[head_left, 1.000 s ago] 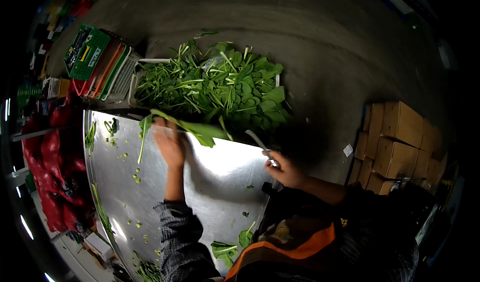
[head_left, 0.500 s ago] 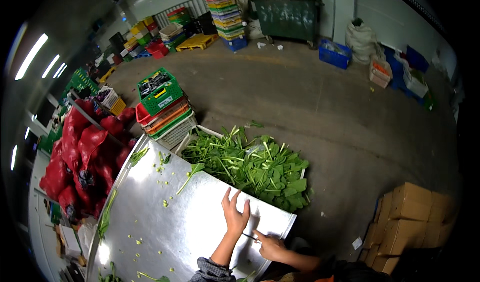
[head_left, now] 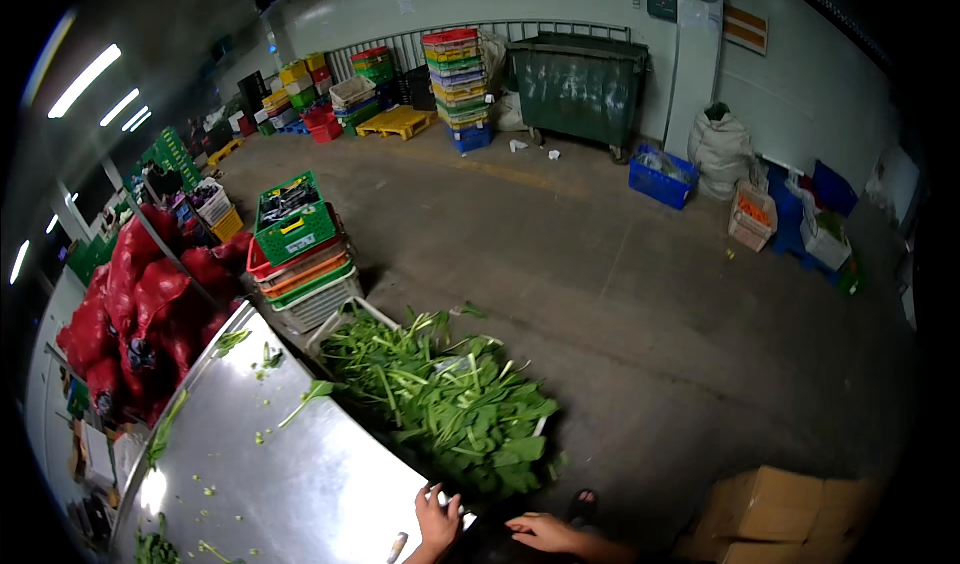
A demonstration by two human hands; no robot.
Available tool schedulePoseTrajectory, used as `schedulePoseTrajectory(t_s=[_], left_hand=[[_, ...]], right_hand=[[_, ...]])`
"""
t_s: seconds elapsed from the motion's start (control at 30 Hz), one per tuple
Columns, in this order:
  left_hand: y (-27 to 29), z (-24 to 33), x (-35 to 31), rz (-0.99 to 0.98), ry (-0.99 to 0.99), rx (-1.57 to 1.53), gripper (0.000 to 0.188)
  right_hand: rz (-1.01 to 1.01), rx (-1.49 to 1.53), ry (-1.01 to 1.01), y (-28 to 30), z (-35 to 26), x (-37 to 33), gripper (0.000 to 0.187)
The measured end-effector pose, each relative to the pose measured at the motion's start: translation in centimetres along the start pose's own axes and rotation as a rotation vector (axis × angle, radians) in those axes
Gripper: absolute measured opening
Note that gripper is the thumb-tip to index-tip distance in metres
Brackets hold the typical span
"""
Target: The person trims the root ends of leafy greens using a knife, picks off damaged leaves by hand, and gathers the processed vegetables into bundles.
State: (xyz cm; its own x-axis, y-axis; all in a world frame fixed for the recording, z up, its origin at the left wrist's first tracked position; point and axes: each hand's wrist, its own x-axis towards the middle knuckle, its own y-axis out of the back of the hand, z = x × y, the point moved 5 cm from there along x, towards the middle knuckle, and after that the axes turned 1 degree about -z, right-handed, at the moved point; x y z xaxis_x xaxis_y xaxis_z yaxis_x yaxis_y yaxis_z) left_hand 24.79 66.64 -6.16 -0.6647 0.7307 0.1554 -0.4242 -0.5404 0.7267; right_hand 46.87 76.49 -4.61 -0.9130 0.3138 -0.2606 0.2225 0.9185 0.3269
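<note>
On the steel table (head_left: 330,504), at its near right corner, rests my left hand (head_left: 438,520), its fingers apart and bent over the edge. My right hand (head_left: 545,532) is off the table to the right, fingers loosely stretched out, with nothing visible in it. Beside my left wrist lies a short pale handle (head_left: 398,547), like that of a small knife; the rest of it cannot be made out. A heap of leafy green vegetables (head_left: 450,394) fills a pale crate (head_left: 372,309) against the table's far right side. Loose stalks (head_left: 308,401) and small cut bits (head_left: 262,436) lie on the tabletop.
Red mesh sacks (head_left: 135,314) are piled left of the table. Stacked crates (head_left: 305,279) stand at its far end. Cardboard boxes (head_left: 770,504) sit at the lower right, and a sandalled foot (head_left: 583,504) shows on the floor. A green wheeled bin (head_left: 578,89) stands by the wall.
My view has swung to the right and up, so the table sits lower left. The thin dark tool at my right hand is gone from it. My raised left hand has come down to the table corner.
</note>
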Motion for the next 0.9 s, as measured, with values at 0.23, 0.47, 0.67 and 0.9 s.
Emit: schedulePoseTrajectory(t_s=[0.23,0.47,0.67,0.9], left_hand=[[-0.5,1.8,-1.5,0.092,0.172,0.305,0.037],[-1.9,2.0,1.8,-0.013,0.178,0.176,0.034],[-11.2,5.3,14.5,-0.211,0.024,0.091,0.034],[-26.4,13.4,29.6,-0.496,-0.168,-0.094,0.028]], right_hand=[[0.215,-0.229,-0.473,19.7,11.9,-13.8,0.044],[0.494,-0.263,-0.407,27.7,14.6,-13.8,0.036],[0.219,0.074,-0.325,22.1,13.2,-12.7,0.029],[0.656,0.276,-0.887,17.7,18.1,-21.1,0.039]])
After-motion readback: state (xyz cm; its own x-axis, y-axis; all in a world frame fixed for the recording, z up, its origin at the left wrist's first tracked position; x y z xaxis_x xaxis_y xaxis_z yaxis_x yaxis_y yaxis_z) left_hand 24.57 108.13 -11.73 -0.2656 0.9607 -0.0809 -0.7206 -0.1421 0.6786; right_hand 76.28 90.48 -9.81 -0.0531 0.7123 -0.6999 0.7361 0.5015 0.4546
